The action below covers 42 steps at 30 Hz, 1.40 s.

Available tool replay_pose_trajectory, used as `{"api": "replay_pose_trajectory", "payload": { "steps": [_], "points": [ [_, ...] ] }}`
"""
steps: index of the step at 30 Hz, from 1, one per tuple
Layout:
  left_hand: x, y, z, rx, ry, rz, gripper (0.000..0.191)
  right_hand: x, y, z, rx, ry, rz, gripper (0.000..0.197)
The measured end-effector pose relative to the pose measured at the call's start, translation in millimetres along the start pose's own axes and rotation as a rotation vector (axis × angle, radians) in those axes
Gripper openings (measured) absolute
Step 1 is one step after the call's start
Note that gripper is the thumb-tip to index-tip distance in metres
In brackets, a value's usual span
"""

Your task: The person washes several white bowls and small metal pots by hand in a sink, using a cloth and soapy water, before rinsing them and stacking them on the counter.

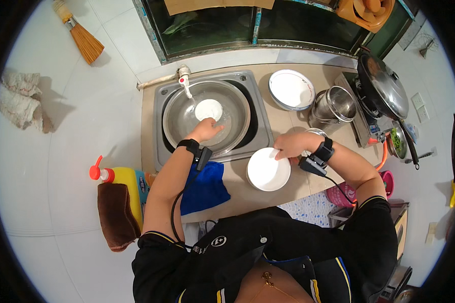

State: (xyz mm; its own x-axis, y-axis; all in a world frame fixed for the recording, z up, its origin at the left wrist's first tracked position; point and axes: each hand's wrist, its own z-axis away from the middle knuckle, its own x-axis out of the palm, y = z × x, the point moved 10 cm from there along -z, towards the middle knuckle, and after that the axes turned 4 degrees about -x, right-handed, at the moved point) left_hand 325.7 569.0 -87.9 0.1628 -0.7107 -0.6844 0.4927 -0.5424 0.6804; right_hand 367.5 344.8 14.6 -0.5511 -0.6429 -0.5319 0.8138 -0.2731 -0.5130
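Observation:
My left hand is over a large metal basin set in the sink, its fingers at the near rim of a small white bowl below the faucet. My right hand grips the rim of a white bowl at the counter's front, right of the sink. The thumb lies inside that bowl. A blue cloth lies near my left forearm, at the counter's front edge. Behind my right hand, a metal vessel is partly hidden.
A wide white bowl stands right of the sink, beside metal pots. A lidded wok sits on the gas stove at the right. A yellow pump bottle with a brown cloth is at the left.

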Motion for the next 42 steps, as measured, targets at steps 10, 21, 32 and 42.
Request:
{"api": "replay_pose_trajectory", "payload": {
  "steps": [10, 21, 32, 42],
  "points": [
    [-0.3, -22.4, -16.2, -0.106, 0.035, -0.092, 0.055, 13.1, 23.3, -12.6, 0.024, 0.048, -0.183, 0.02],
    [-5.3, -33.2, -23.1, -0.151, 0.035, -0.215, 0.047, 3.0, 24.8, -10.3, -0.182, 0.216, -0.091, 0.022],
    [7.3, -40.8, -31.8, -0.173, -0.021, -0.228, 0.049, -13.4, 17.1, 2.0, 0.105, 0.28, 0.131, 0.021],
    [3.9, -39.9, -27.6, -0.185, 0.006, -0.212, 0.049, -14.0, 34.1, 9.7, 0.103, 0.248, -0.155, 0.019]
  ]
}}
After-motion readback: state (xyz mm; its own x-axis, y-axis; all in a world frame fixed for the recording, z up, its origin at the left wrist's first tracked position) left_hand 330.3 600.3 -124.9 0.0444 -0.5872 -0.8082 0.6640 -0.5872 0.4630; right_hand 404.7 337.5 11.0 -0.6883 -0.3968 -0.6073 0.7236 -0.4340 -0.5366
